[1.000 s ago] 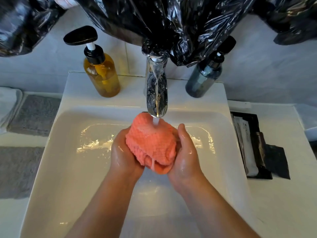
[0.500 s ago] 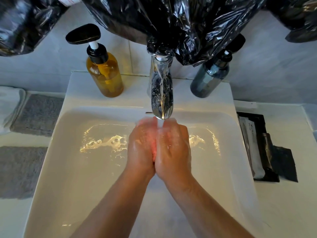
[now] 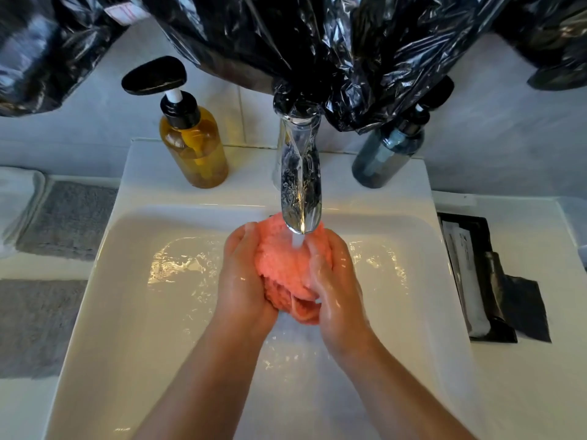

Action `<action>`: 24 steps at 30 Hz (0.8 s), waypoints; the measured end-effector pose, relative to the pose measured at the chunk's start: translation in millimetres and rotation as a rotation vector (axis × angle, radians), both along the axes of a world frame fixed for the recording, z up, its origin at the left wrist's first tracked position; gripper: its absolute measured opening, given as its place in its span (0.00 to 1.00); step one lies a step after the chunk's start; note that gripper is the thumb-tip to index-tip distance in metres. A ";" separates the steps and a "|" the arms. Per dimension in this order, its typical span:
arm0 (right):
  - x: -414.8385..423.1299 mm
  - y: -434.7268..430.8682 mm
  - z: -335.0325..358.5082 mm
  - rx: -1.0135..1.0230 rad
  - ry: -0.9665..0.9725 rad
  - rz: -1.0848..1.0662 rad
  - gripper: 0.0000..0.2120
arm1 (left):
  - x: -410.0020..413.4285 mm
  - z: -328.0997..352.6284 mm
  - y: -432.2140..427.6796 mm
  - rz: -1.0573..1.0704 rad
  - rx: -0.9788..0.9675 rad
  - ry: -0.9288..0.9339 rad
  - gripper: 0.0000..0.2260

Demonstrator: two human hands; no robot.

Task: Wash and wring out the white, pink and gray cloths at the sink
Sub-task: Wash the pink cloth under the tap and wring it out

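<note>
Left hand (image 3: 244, 277) and right hand (image 3: 333, 281) curled round a bunched pink cloth (image 3: 287, 268), squeezing it from both sides directly under the running tap (image 3: 301, 185), above the glossy white sink (image 3: 104, 281). Soft, nubbly, loosely knitted fabric, soaked through and probably heavy with water; likely to slump and drip rather than keep a shape, and slick under wet fingers. Best gripped round the thick middle of the wad for rinsing, then by both ends for a firm twist when wringing. No fragility to mind, only splashing. Two gray cloths (image 3: 68, 220), flat and fuzzy like terry, laid on the worktop (image 3: 524, 392) left of the basin, with a folded white cloth (image 3: 16, 198) at the far left edge. Smooth amber pump bottle (image 3: 193, 147) and blue-gray bottle (image 3: 386, 157) upright on the back ledge either side of the chrome spout, crinkled black plastic sheeting (image 3: 286, 42) hanging above, a black tray (image 3: 476, 281) to the right.
</note>
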State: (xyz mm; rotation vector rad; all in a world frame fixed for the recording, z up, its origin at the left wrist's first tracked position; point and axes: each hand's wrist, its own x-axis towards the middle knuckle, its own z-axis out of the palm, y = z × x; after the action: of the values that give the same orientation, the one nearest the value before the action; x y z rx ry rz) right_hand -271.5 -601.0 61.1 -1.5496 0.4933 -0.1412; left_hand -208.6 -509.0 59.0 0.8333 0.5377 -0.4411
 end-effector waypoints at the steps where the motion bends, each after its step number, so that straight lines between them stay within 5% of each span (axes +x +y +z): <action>1: -5.1 4.9 -1.4 -0.104 -0.038 0.004 0.25 | -0.8 0.6 -2.7 -0.012 -0.064 0.063 0.23; 4: -8.2 12.1 -14.6 -0.404 -0.177 0.032 0.28 | -4.7 0.7 -9.7 -0.075 -0.282 0.145 0.25; 7: -0.3 12.1 -23.7 -0.311 -0.196 -0.048 0.32 | -5.1 6.0 -11.4 -0.100 -0.340 0.042 0.33; 9: 6.3 13.5 -21.6 -0.239 -0.154 -0.110 0.29 | -2.3 5.4 -13.7 -0.162 -0.310 -0.052 0.30; 12: 20.7 12.5 -8.8 -0.306 -0.050 -0.163 0.17 | -5.6 3.2 -17.7 -0.190 -0.120 -0.175 0.10; 15: 36.8 8.8 -6.8 -0.534 0.053 -0.082 0.10 | -10.9 -5.6 -16.6 -0.132 0.084 -0.281 0.09; 19: 56.6 -0.9 6.3 -0.599 0.171 0.031 0.15 | -13.5 2.2 -13.3 -0.181 0.283 -0.260 0.13; 24: 61.4 -9.2 11.8 -0.143 0.336 -0.111 0.20 | -15.1 -3.7 -2.7 -0.186 0.231 -0.228 0.11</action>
State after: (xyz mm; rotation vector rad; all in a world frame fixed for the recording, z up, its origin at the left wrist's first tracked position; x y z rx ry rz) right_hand -210.1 -610.2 73.0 -1.6945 0.8499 0.0004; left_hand -223.7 -511.7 55.3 1.1461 0.3033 -0.4518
